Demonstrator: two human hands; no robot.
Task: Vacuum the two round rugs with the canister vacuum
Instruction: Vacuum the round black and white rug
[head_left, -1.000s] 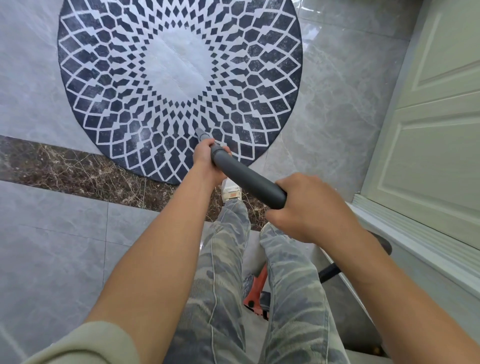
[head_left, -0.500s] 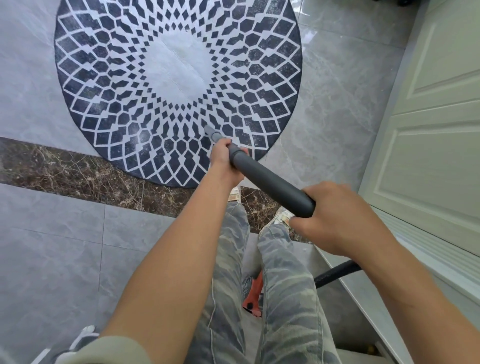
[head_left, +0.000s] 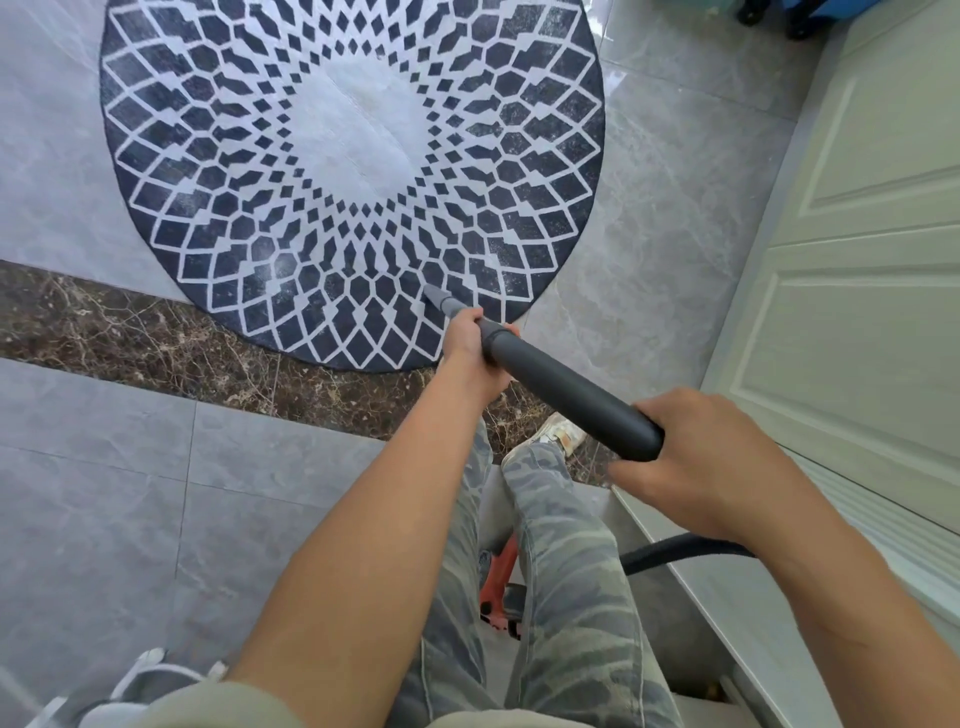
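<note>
On the grey tile floor (head_left: 104, 493), both hands are gripping the vacuum wand (head_left: 566, 392), left hand (head_left: 470, 348) nearer the nozzle, which is pointing forward-left onto the round rug (head_left: 208, 156).

Grey tile floor (head_left: 93, 499), brown marble strip (head_left: 130, 332), pale panelled door (head_left: 872, 260).

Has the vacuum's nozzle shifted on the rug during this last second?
Yes. The nozzle has drawn back from the rug's white centre toward its near edge, and slightly to the right.
</note>
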